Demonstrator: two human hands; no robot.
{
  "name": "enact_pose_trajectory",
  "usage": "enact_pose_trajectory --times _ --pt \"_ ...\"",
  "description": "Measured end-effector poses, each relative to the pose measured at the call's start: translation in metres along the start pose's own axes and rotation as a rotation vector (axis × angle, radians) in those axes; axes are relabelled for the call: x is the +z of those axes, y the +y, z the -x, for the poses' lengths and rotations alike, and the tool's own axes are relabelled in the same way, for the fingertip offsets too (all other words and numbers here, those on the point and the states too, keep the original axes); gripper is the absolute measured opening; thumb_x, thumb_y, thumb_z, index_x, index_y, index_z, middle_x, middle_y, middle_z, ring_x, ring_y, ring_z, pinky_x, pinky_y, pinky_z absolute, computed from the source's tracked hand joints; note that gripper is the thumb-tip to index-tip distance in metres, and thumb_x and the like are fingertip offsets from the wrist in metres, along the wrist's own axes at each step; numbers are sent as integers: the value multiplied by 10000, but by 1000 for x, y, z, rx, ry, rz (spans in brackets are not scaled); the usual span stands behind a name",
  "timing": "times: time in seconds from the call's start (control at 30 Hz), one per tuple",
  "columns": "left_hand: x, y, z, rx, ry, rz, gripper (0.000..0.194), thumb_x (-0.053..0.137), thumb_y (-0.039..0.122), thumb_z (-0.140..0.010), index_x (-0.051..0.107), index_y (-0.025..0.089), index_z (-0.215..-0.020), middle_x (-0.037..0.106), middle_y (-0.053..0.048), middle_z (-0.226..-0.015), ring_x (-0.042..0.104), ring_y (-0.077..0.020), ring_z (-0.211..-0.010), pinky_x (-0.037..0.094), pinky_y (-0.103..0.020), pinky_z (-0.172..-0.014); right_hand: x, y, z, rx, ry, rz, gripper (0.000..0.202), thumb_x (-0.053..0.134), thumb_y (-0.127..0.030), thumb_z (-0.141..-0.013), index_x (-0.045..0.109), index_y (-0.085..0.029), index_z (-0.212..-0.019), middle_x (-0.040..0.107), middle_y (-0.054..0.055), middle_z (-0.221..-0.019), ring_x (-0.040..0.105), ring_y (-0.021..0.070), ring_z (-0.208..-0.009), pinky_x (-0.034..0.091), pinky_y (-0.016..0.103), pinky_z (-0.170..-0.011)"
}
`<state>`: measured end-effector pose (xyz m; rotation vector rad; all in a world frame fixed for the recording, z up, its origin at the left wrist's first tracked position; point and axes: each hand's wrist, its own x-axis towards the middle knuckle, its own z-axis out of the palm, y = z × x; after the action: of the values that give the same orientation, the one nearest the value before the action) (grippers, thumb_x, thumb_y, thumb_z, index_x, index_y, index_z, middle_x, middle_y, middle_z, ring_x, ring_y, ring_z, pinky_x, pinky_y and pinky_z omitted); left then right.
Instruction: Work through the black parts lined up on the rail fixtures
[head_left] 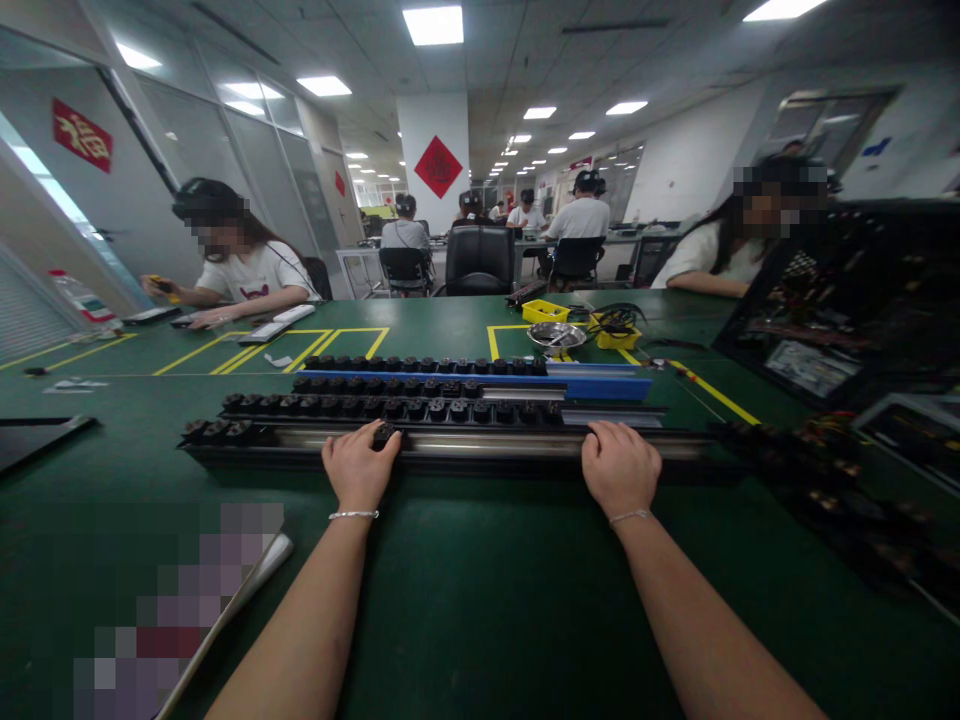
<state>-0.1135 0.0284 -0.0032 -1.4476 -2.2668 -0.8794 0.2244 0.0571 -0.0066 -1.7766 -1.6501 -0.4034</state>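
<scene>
Nearest me on the green table [480, 590] lies a long black rail [480, 444] with a shiny metal channel. My left hand [360, 462] is closed around a small black part [384, 433] on this rail, left of the middle. Further right, my right hand [621, 466] rests on the rail's near edge with its fingers curled over; whatever it may hold is hidden. Several black round parts [238, 430] sit at the rail's left end. Behind it, more rails carry rows of similar black parts [394, 408], the furthest on a blue rail [607, 387].
Behind the rails stand a metal bowl [556, 337] and yellow trays [545, 311]. Dark cables and parts [832, 480] lie at the right, near a black open case [810, 310]. A flat packet [217, 610] lies front left. People sit across the table at left and right.
</scene>
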Motion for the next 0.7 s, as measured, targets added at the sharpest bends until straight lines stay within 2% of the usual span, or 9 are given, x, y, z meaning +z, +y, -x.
enact_pose_trajectory --times 0.53,0.7 --pt "1 6 3 7 1 82 337 526 441 -773 675 225 -986 666 -65 -1105 551 -237 -1092 148 -435 -1066 1 0 0 2 -10 -1 336 390 -249 -822 663 -189 -1008 657 64 -1073 493 235 -1083 303 396 -906" --pt "2 7 3 7 -25 105 319 526 439 -773 674 242 -975 670 -50 -1105 547 -233 -1109 126 -441 -1072 0 0 0 2 -11 -1 332 396 -243 -820 664 -188 -1009 657 68 -1072 494 238 -1083 308 401 -900"
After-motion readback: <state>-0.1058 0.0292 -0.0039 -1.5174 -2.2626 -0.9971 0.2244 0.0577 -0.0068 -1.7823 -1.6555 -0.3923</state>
